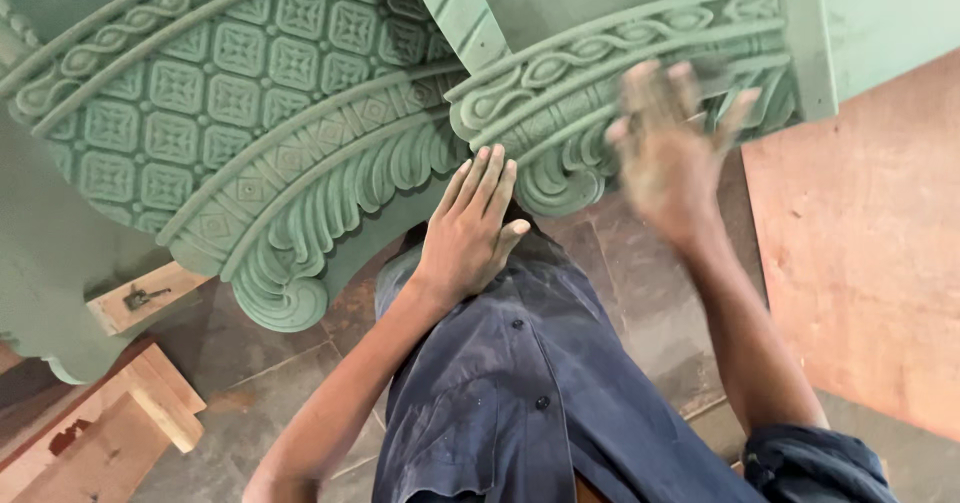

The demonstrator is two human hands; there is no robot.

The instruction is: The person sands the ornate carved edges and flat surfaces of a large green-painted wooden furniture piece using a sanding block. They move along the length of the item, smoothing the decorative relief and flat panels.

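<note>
The green carved panel (300,133) lies under both hands, fully coated. The left hand (470,223) rests flat and open on its scrolled edge; the right hand (670,143), open, blurs over the border, seemingly rubbing.

**Matt green carving, bare wood, dusty cloth**

The carved panel (250,133) wears a flat, matt green coat over deep relief: grids of squares, braided bands and leaf scrolls, chalky rather than glossy. Beneath it, raw wooden blocks (150,383) show pale, unpainted grain and rough sawn edges. A plywood sheet (870,263) looks reddish-brown, smooth and dull. The floor tiles (640,293) are mottled stone, worn and dusty. The dark blue shirt (520,393) is woven cloth, powdered with fine dust.
</note>
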